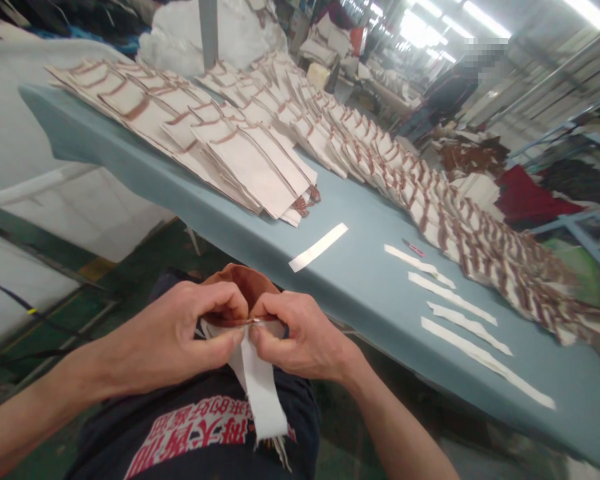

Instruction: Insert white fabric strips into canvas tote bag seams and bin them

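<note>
My left hand (180, 333) and my right hand (300, 337) meet in front of my chest, both pinched shut on the rim of a small brown fabric pouch (245, 287). A white fabric strip (260, 387) hangs down from between my fingertips, frayed at its lower end. The two thumbs nearly touch at the pouch's edge. Below them is my dark shirt with red print.
A long blue-grey table (360, 267) runs to the right. On it lie rows of cream pouches with brown trim (260, 167), several loose white strips (455, 303), one single strip (317, 248) and a small red tool (414, 248). A person stands far back.
</note>
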Available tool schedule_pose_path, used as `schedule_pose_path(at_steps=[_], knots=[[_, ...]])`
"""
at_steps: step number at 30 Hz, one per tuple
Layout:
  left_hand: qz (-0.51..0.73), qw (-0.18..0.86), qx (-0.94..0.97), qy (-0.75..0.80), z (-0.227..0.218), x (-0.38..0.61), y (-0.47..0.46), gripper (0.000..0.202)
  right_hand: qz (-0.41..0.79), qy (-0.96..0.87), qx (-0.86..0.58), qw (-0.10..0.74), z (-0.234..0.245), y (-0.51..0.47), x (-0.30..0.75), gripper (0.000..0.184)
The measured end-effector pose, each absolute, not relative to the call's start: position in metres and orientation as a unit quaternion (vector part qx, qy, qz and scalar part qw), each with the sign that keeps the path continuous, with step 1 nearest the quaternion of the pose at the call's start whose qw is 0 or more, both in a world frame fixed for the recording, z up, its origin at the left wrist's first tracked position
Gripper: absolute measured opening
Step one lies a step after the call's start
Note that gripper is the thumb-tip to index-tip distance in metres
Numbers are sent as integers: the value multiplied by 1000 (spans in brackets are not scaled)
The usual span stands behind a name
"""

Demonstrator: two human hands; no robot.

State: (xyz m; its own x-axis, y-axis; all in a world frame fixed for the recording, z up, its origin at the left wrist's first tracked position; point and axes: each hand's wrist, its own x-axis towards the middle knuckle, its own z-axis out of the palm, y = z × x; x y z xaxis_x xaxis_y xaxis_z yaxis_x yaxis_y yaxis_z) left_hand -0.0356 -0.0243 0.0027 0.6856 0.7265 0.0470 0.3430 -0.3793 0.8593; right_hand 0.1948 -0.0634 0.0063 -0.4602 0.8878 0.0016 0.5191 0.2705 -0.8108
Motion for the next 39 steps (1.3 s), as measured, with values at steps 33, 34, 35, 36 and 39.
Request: schedule_pose_path(at_steps=[33, 34, 35, 36, 39], knots=[[310, 245, 887, 238, -29, -36, -46, 20, 661, -538, -460, 250, -6, -63, 205, 10], [299, 289, 870, 264, -24, -35, -46, 19, 628, -568, -468, 252, -3, -65, 206, 6], [274, 338, 855, 283, -20, -35, -44, 18, 588, -604, -474, 256, -1, -66, 207, 4], [243, 383, 841, 296, -15, -35, -42, 17, 542, -642, -474, 264, 1, -68, 208, 4], [156, 467, 822, 286, -6, -35, -31, 29, 407, -742, -454, 280, 5, -72, 211, 8]])
